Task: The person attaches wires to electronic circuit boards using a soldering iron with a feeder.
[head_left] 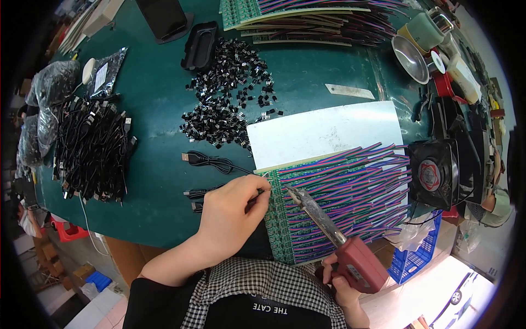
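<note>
A: Left hand (233,211)?

B: Fingers pinched closed on a thin black cable (211,160), end held down at the near-left corner of the green circuit board panel (285,230). Can't tell exactly what sits under the fingertips.

A: Right hand (342,285)?

B: Wrapped shut around the red handle of a soldering iron (329,225). Long axis runs from lower right up to upper left; tip lands just right of the left fingertips, on the board edge.

A: So the joint lies where?

B: Between the two hands, touching distance from the left one. Left hand is nearer; the iron reaches in from the right, over the striped ribbon wires (350,186).

A: Surroundings?

B: White sheet (323,131) under the board's far side. Pile of small black components (230,93) beyond it, bundle of black cables (90,148) far left, a black fan (433,172) just right of the wires, metal bowl (411,52) further back. All on a green table (153,98).

A: Anything in the way?

B: Only the ribbon wires, crowding the iron's shaft. Left of the tip looks open.
</note>
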Demonstrator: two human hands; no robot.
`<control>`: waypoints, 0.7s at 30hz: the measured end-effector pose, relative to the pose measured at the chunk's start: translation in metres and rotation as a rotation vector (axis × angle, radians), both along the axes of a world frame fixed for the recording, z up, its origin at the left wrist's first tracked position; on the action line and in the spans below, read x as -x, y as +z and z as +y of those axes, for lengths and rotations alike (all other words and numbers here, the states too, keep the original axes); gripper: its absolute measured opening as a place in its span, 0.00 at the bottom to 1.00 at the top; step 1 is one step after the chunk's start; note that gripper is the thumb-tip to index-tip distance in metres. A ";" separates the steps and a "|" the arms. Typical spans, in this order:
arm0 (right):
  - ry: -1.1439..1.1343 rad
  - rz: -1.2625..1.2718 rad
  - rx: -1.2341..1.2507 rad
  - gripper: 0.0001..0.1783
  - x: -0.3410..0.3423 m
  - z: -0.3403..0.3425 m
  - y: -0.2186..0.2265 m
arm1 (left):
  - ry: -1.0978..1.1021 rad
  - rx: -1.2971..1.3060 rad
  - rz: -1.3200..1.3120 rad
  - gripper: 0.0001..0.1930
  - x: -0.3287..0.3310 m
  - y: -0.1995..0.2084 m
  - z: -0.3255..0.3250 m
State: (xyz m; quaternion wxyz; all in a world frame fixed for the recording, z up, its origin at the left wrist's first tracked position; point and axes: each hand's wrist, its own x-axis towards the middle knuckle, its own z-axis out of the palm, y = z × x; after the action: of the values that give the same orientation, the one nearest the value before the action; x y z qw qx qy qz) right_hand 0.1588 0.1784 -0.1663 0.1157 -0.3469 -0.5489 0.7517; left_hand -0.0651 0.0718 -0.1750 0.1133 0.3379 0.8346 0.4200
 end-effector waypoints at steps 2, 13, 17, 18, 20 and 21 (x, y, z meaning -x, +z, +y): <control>0.007 -0.001 0.009 0.32 0.000 0.000 0.001 | -0.059 -0.037 -0.228 0.06 0.007 0.003 -0.003; -0.037 -0.028 0.017 0.33 0.001 -0.001 0.004 | -0.224 0.135 -0.327 0.04 0.020 0.019 0.000; -0.033 -0.020 0.032 0.33 -0.002 0.000 0.002 | -0.219 0.192 -0.253 0.04 0.018 0.019 0.003; -0.030 -0.016 0.033 0.34 -0.001 0.000 0.002 | -0.218 0.193 -0.253 0.04 0.018 0.018 0.002; -0.025 -0.012 0.036 0.34 -0.001 0.000 0.003 | -0.225 0.133 -0.247 0.04 0.018 0.016 -0.001; -0.021 -0.012 0.038 0.34 -0.002 0.001 0.003 | -0.223 0.134 -0.247 0.04 0.019 0.015 -0.002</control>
State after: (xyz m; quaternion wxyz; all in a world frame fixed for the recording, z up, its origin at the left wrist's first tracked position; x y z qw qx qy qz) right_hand 0.1606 0.1789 -0.1635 0.1137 -0.3592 -0.5314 0.7587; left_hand -0.0845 0.0698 -0.1596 0.2831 0.3662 0.7978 0.3863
